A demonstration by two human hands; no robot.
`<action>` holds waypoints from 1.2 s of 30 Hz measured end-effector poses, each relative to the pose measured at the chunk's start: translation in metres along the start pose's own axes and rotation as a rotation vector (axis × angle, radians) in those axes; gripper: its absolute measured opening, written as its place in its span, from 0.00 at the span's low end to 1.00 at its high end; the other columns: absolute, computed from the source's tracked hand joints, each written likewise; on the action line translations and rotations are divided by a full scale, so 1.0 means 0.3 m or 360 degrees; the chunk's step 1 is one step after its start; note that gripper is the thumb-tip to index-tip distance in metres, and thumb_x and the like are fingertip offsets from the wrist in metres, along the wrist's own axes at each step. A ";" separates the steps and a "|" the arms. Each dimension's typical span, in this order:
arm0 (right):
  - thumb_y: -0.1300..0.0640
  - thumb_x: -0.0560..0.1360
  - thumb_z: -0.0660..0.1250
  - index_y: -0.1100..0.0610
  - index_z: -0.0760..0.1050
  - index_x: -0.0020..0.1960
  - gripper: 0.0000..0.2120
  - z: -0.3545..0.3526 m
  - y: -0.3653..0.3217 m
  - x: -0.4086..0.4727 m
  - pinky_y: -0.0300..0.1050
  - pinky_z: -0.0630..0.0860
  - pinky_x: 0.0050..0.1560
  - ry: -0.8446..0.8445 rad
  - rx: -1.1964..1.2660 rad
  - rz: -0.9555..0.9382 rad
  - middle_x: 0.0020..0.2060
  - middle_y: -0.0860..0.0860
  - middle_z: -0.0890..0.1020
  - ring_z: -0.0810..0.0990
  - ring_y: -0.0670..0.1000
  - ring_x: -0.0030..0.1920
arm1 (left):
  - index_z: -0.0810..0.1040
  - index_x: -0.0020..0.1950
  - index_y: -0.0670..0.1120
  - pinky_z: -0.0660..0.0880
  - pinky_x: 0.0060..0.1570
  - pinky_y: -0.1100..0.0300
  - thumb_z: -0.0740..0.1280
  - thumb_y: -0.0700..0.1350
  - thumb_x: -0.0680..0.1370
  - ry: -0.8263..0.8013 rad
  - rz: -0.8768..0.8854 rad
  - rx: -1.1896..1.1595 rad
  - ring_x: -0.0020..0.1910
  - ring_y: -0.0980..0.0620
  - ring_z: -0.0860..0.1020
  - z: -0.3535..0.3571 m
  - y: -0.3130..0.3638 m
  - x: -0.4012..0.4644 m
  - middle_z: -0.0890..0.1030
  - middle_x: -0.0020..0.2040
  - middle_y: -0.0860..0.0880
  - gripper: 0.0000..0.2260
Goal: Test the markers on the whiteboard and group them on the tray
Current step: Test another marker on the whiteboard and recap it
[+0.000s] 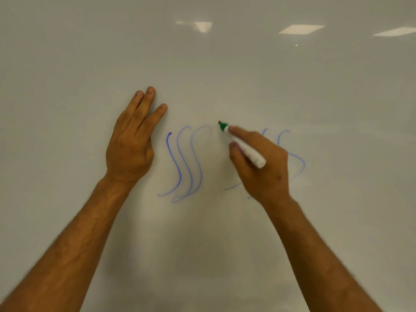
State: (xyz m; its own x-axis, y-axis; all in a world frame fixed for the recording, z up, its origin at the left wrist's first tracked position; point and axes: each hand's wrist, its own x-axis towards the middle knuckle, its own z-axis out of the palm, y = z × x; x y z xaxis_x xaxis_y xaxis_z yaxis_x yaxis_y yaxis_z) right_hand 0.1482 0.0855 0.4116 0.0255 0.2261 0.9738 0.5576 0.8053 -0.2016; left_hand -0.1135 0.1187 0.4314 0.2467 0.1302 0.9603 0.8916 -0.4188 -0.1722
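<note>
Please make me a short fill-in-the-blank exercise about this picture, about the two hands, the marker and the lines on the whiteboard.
1. The right hand holds a marker whose tip is ____ in colour.
2. The wavy lines already drawn on the whiteboard are ____ in colour.
3. The left hand rests on the whiteboard with its fingers ____.
4. The marker's tip points toward the ____ hand.

Missing words: green; blue; straight; left
</note>
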 end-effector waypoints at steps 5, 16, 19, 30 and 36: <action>0.59 0.76 0.66 0.60 0.83 0.51 0.09 0.038 0.057 -0.293 0.42 0.78 0.35 0.0062 -0.0102 0.0035 0.39 0.52 0.84 0.82 0.49 0.34 | 0.71 0.73 0.41 0.59 0.75 0.54 0.55 0.24 0.75 0.0013 0.0006 -0.0002 0.78 0.44 0.59 0.005 -0.002 0.006 0.65 0.76 0.41 0.28; 0.61 0.80 0.65 0.64 0.78 0.63 0.13 -0.004 0.053 -0.038 0.42 0.77 0.58 0.0087 -0.0051 -0.0033 0.57 0.56 0.83 0.83 0.52 0.56 | 0.71 0.73 0.41 0.60 0.75 0.52 0.55 0.23 0.75 0.0021 -0.0003 -0.0021 0.78 0.43 0.60 0.006 -0.002 -0.002 0.65 0.76 0.41 0.29; 0.61 0.80 0.65 0.64 0.80 0.60 0.12 0.013 0.065 -0.138 0.44 0.80 0.53 0.0035 -0.0079 -0.0102 0.55 0.56 0.84 0.84 0.52 0.54 | 0.71 0.73 0.41 0.60 0.75 0.52 0.55 0.23 0.74 0.0028 0.0008 -0.0012 0.78 0.43 0.60 0.008 -0.003 -0.005 0.65 0.76 0.41 0.29; 0.61 0.78 0.65 0.61 0.81 0.58 0.12 0.008 0.004 -0.355 0.37 0.77 0.47 -0.0069 0.0211 0.0270 0.51 0.50 0.84 0.82 0.41 0.48 | 0.71 0.72 0.40 0.61 0.75 0.49 0.53 0.23 0.75 0.0011 0.0004 -0.0019 0.78 0.41 0.60 0.010 -0.005 -0.015 0.66 0.76 0.40 0.28; 0.62 0.76 0.64 0.60 0.82 0.56 0.12 -0.111 -0.074 -0.246 0.52 0.76 0.33 0.0093 0.0450 0.0469 0.45 0.52 0.84 0.80 0.55 0.34 | 0.73 0.70 0.38 0.69 0.69 0.50 0.51 0.28 0.80 -0.0024 0.0093 -0.0167 0.68 0.39 0.72 -0.036 0.066 -0.047 0.75 0.68 0.37 0.21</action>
State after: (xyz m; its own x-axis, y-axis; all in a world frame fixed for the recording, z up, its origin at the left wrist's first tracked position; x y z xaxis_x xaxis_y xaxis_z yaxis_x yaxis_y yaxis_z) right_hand 0.1616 0.0328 0.3477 0.2018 0.4446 0.8727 0.2697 0.8314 -0.4859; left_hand -0.1036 0.0989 0.4167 0.3036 0.1159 0.9457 0.8310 -0.5179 -0.2032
